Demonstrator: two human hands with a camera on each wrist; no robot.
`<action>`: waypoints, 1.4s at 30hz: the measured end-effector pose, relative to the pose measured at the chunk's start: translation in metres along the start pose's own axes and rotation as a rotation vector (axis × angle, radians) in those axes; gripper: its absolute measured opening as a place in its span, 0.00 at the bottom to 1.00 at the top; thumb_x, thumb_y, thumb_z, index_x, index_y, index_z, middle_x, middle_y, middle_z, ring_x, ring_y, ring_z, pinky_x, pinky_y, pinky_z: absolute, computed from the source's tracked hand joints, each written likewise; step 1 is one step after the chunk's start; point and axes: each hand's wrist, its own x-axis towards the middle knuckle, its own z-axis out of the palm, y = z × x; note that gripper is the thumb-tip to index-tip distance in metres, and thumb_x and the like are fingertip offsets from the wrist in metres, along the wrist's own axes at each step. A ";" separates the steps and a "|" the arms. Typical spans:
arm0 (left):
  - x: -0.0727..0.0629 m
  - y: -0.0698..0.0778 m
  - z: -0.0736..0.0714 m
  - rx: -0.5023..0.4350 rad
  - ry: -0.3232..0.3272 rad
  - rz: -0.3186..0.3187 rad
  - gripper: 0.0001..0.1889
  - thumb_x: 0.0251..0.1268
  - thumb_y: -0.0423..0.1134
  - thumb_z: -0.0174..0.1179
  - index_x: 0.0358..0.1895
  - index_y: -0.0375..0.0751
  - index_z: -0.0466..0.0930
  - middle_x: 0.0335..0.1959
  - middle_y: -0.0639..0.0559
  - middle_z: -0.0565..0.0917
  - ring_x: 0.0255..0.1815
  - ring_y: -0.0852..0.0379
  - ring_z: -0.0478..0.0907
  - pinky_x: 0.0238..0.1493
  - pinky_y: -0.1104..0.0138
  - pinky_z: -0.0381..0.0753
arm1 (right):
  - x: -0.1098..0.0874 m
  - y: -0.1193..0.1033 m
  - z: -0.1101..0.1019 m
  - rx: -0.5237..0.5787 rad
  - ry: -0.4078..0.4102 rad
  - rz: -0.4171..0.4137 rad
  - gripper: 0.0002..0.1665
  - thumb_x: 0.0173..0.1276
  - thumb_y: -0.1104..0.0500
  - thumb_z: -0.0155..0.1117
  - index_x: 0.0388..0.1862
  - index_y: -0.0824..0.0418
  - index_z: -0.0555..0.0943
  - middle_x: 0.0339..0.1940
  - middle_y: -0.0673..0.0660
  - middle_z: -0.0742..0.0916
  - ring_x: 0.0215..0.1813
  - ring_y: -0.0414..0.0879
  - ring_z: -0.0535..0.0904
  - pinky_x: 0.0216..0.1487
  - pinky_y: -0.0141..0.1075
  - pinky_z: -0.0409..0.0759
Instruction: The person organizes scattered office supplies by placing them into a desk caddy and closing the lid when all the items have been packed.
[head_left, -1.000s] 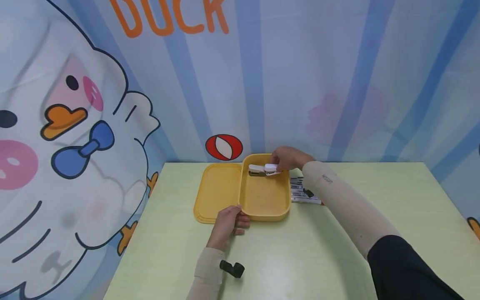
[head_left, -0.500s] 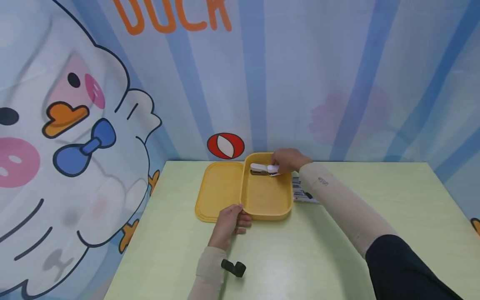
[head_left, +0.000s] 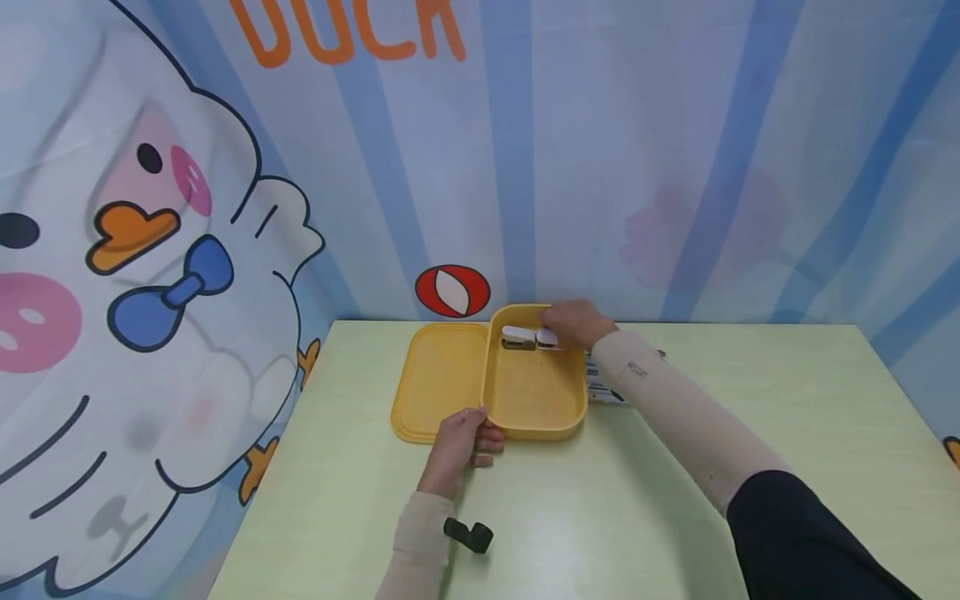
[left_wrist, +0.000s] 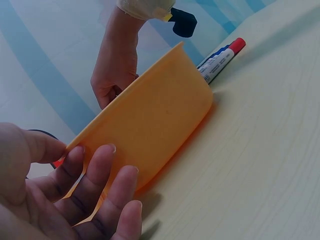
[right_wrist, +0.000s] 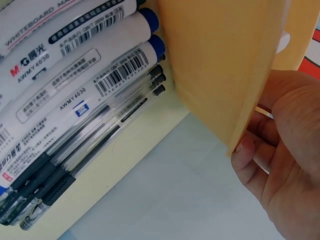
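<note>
My left hand [head_left: 456,446] pinches the near left corner of a yellow plastic box [head_left: 536,400]; in the left wrist view the thumb and forefinger [left_wrist: 75,157] meet at its rim, with the other fingers spread by the wall. The right hand [head_left: 576,323] reaches over the far right corner, fingers curled inside the box and little finger by the rim in the right wrist view. Two small white staplers lie end to end in the far part: a left one [head_left: 517,336] with a dark underside, and a right one [head_left: 547,339] partly covered by the fingers holding it.
The box's yellow lid [head_left: 438,383] lies flat against its left side. Whiteboard markers [right_wrist: 95,65] and several black pens [right_wrist: 100,145] lie along the right side, partly hidden under the right forearm in the head view. A duck-printed curtain [head_left: 570,167] hangs behind the table.
My right hand and the right stapler have shifted slightly right, opening a small gap between the staplers. The left hand keeps its hold on the box corner.
</note>
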 end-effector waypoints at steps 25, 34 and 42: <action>-0.001 0.000 0.001 0.022 -0.010 -0.003 0.17 0.80 0.49 0.49 0.42 0.38 0.79 0.37 0.45 0.88 0.35 0.53 0.87 0.33 0.63 0.84 | -0.047 0.003 -0.014 0.255 0.079 0.049 0.22 0.70 0.59 0.69 0.62 0.60 0.81 0.58 0.59 0.84 0.59 0.55 0.80 0.58 0.50 0.80; -0.002 0.000 0.000 0.012 -0.008 0.000 0.18 0.80 0.49 0.49 0.43 0.38 0.79 0.38 0.45 0.88 0.36 0.53 0.87 0.33 0.63 0.84 | -0.081 0.002 -0.004 0.425 0.198 -0.005 0.26 0.70 0.55 0.68 0.66 0.59 0.77 0.59 0.57 0.83 0.59 0.55 0.80 0.57 0.51 0.80; -0.001 0.000 0.001 0.013 -0.016 -0.004 0.18 0.80 0.49 0.49 0.43 0.37 0.80 0.37 0.46 0.88 0.35 0.53 0.87 0.33 0.63 0.84 | -0.113 -0.004 0.001 0.751 0.168 -0.066 0.35 0.70 0.49 0.70 0.73 0.53 0.71 0.66 0.57 0.80 0.66 0.54 0.76 0.64 0.54 0.76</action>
